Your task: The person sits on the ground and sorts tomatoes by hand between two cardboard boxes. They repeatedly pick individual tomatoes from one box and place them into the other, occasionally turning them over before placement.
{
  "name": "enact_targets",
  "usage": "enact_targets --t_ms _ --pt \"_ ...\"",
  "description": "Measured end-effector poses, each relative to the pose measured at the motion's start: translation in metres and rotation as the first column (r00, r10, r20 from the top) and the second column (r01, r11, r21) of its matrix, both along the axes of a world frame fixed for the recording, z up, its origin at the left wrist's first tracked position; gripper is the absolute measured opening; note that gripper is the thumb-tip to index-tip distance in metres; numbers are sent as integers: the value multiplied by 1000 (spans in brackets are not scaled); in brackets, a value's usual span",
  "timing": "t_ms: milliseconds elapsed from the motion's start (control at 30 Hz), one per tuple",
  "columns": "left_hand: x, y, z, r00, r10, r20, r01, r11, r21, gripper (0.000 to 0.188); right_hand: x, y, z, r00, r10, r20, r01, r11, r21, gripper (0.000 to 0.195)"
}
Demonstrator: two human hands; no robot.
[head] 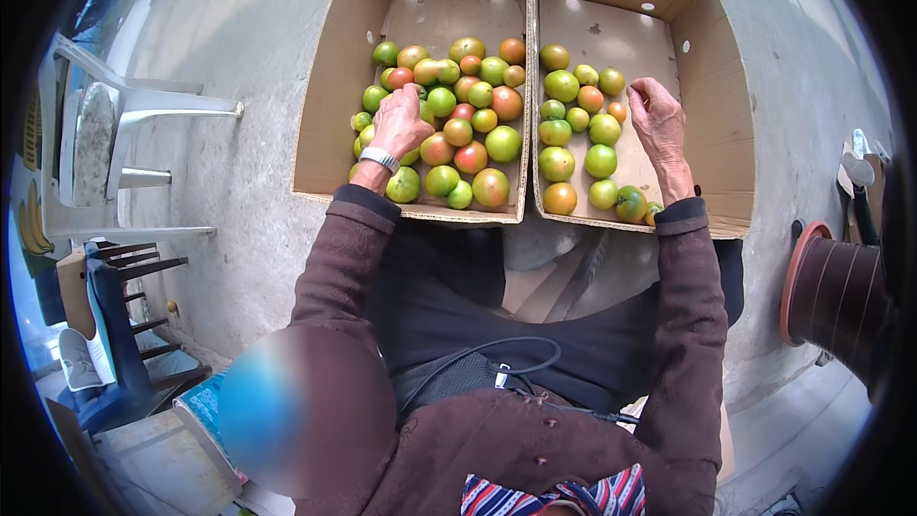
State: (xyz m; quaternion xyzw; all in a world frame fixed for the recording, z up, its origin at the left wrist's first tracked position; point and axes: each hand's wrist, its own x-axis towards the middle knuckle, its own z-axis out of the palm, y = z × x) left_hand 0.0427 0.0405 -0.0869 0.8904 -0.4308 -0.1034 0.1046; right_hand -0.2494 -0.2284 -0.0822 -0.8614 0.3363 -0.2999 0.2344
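Two open cardboard boxes stand side by side before me. The left box [344,86] holds many green, yellowish and reddish tomatoes [471,157]. My left hand [402,123], with a metal watch band at the wrist, reaches down among them, its fingertips beside a red tomato [400,77]. Its fingers hide what lies under them, so a grip cannot be made out. Fewer tomatoes [561,86] lie in the right box [709,107], mostly along its left side. Over that box my right hand [658,118] has its fingers curled in, nothing visible in them, just right of a small orange tomato [617,112].
A white plastic chair [143,107] lies on the concrete floor [265,122] at left, near a dark slatted item [150,265]. At right is a brown ribbed container with an orange rim [799,287]. A dark cable [494,340] loops over my lap.
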Motion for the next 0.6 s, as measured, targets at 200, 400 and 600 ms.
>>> enact_targets --t_ms 200,400,600 --pt "-2 9 -35 972 -183 146 160 975 155 55 -2 7 5 997 18 -73 -15 999 46 12" --pt "-4 8 -29 1000 -25 3 25 999 27 50 -6 -1 5 998 -66 19 65 998 24 13" --pt "-64 -73 40 999 -18 36 37 727 -686 44 -5 -17 -4 962 -226 -153 227 974 -7 24"
